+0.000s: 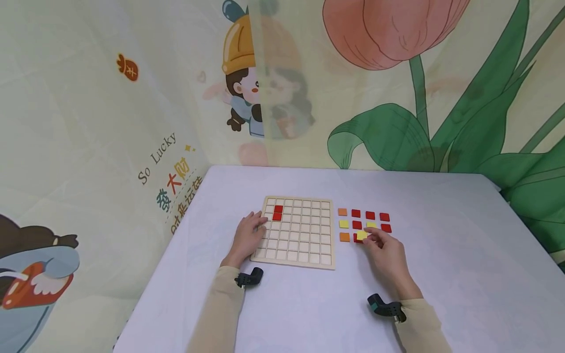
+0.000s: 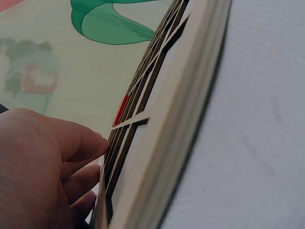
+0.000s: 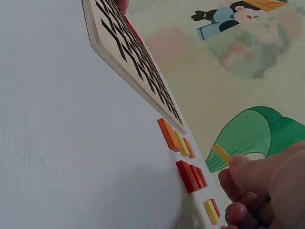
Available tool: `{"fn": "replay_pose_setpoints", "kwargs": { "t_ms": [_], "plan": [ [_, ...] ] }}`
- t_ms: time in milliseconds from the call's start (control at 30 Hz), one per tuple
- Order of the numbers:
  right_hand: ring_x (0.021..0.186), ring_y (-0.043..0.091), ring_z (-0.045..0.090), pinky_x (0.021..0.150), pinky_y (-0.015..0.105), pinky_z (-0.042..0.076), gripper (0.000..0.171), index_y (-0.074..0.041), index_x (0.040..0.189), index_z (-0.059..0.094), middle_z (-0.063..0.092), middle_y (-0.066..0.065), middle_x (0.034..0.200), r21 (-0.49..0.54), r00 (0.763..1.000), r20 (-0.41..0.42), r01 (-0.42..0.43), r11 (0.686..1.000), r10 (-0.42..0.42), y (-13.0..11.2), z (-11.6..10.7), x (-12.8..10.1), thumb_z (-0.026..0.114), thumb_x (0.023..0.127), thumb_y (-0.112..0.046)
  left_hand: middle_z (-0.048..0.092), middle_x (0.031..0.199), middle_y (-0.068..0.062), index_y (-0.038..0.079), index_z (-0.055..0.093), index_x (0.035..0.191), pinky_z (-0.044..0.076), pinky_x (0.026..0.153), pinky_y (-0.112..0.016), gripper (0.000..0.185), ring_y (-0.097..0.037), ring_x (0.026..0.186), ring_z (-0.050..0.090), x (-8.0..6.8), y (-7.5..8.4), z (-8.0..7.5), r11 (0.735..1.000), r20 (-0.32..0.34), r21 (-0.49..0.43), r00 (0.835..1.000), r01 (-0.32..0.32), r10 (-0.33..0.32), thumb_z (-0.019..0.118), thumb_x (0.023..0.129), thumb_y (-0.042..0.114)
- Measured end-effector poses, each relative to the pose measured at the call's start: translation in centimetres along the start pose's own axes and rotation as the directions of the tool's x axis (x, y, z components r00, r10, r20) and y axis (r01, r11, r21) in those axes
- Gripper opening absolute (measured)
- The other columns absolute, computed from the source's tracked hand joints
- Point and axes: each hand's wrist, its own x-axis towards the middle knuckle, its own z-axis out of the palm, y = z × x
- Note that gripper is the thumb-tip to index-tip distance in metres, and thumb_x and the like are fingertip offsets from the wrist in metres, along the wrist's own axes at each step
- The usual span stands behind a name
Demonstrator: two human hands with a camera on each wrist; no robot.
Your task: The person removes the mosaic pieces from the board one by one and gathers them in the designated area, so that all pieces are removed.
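Note:
My right hand (image 1: 389,255) pinches a small yellow square tile (image 1: 361,235) between thumb and fingers, just above the loose tiles. In the right wrist view the same yellow tile (image 3: 220,153) stands out edge-on from the fingertips. A wooden grid board (image 1: 293,265) lies flat on the table. Two red tiles (image 1: 277,216) sit in neighbouring cells, one below the other, near its upper left. At the board's left edge my left hand (image 1: 248,238) rests with relaxed fingers, holding no tile. The left wrist view shows those fingertips against the board's rim (image 2: 157,176).
Right of the board, loose tiles lie in rows: orange (image 1: 344,237), yellow (image 1: 344,224) and red (image 1: 384,216). The held tile partly covers a red one (image 1: 355,238). A white cloth covers the table (image 1: 304,314); printed curtains (image 1: 282,147) hang behind it.

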Motion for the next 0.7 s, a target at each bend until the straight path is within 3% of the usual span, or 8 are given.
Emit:
{"fn": "replay_pose_setpoints", "kwargs": {
  "t_ms": [700],
  "plan": [
    [0.08,0.02,0.047,0.055,0.01,0.042,0.038,-0.008,0.123,0.055,0.055,0.009,0.092,-0.06,0.997,-0.051,-0.056,0.997,0.053,1.5,-1.1,0.6,0.063,0.085,-0.012,0.04,0.141,-0.002,0.013,0.06,0.119,0.008,0.114,-0.031,0.031,-0.017,0.135,0.021,0.0,0.0,0.0,1.0,0.001,0.004,1.0,-0.003,0.003,0.05,0.091,0.019]
  ]
}}
